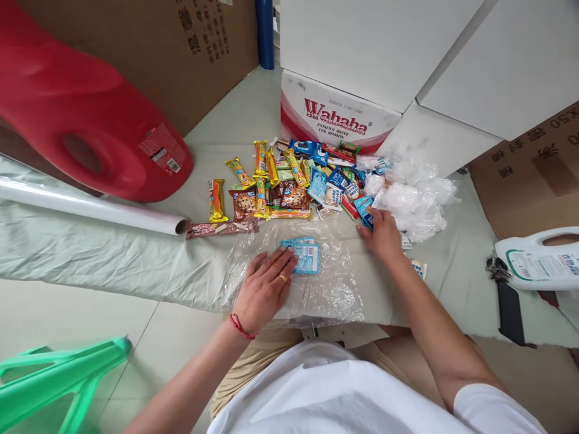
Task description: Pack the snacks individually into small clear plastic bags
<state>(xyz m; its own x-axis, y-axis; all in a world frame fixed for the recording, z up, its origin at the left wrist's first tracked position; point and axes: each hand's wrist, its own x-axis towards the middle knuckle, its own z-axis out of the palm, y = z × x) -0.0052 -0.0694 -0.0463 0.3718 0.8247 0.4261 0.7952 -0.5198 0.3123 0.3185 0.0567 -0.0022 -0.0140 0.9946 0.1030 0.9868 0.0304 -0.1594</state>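
My left hand (270,278) lies flat, fingers stretched out, its fingertips on light-blue snack packets (308,258). Under them a clear plastic bag (335,283) is spread on the cloth-covered table. At the right of the snack pile, my right hand (383,234) pinches a blue snack packet (364,208) between thumb and fingers. The pile around it holds yellow-wrapped bars (261,196), brown cookie packets (294,196) and small white-and-blue packets (332,198). A long dark-red wrapped bar (221,228) lies at the left of the bag.
Crumpled clear plastic bags (416,196) are heaped right of the pile. Behind stands a Wahaha carton (335,111). A large red jug (90,114) and a white roll (90,206) are at left, a white bottle (538,259) at right. A green stool (67,374) stands on the floor.
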